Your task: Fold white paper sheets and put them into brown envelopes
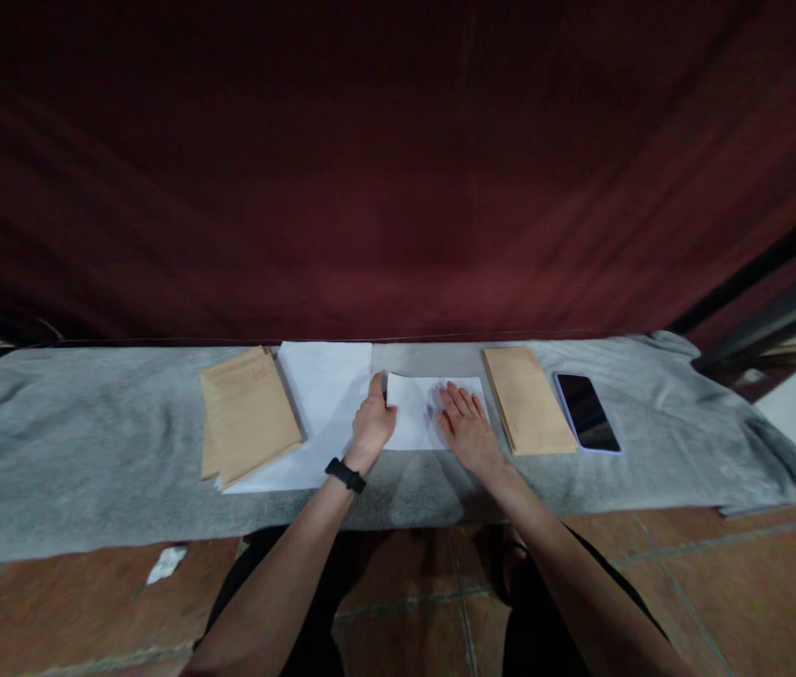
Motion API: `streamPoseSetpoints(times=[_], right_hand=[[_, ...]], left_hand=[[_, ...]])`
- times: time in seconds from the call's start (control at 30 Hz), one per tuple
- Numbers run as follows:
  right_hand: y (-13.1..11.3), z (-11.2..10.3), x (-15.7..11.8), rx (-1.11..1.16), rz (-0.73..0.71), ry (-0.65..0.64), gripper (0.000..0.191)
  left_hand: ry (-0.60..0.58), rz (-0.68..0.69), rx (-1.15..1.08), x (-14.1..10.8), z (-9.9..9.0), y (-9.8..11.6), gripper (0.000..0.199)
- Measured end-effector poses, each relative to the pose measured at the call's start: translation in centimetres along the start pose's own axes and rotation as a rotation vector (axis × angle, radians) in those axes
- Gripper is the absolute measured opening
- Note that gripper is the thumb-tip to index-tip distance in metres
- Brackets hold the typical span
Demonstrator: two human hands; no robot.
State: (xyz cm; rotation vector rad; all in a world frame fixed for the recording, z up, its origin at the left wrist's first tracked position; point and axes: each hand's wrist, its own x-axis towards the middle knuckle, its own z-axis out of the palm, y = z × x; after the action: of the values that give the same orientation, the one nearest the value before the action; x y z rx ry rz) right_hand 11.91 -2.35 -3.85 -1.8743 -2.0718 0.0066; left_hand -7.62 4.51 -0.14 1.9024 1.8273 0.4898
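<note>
A white sheet of paper [414,414], apparently folded, lies on the grey cloth in front of me. Its upper left corner lifts slightly. My left hand [372,421], with a black band on the wrist, grips the sheet's left edge. The thumb is at the paper, the index finger points away from me, and the other fingers are mostly hidden. Over the right part of the sheet, my right hand [466,423] rests flat with its fingers apart. Larger white sheets [327,385] lie left of my left hand, partly under brown envelopes [251,414].
To the right lies a stack of brown envelopes [530,400], beside a phone [587,412] with a dark screen. Grey cloth [108,423] covers the long, narrow surface. A dark red panel [398,188] rises behind it. Crumpled white paper [166,564] is on the tiled floor.
</note>
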Motion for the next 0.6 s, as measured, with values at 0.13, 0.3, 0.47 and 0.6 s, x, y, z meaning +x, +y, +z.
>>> streamPoseSetpoints(times=[0.13, 0.3, 0.47, 0.6], right_hand=[[-0.9, 0.4, -0.1, -0.016, -0.014, -0.02, 0.052], [-1.3, 0.7, -0.1, -0.047, -0.005, -0.017, 0.051], [-1.3, 0.6, 0.3, -0.031, 0.007, 0.01, 0.048], [-0.8, 0.5, 0.5, -0.045, -0.007, 0.006, 0.05]], left_hand=[[-0.036, -0.043, 0.172, -0.9, -1.0, 1.8, 0.077], [0.074, 0.081, 0.315, -2.0, -1.0, 2.3, 0.069], [0.161, 0.412, 0.313, -2.8, 1.7, 2.7, 0.048], [0.043, 0.555, 0.261, -3.0, 4.6, 3.2, 0.051]])
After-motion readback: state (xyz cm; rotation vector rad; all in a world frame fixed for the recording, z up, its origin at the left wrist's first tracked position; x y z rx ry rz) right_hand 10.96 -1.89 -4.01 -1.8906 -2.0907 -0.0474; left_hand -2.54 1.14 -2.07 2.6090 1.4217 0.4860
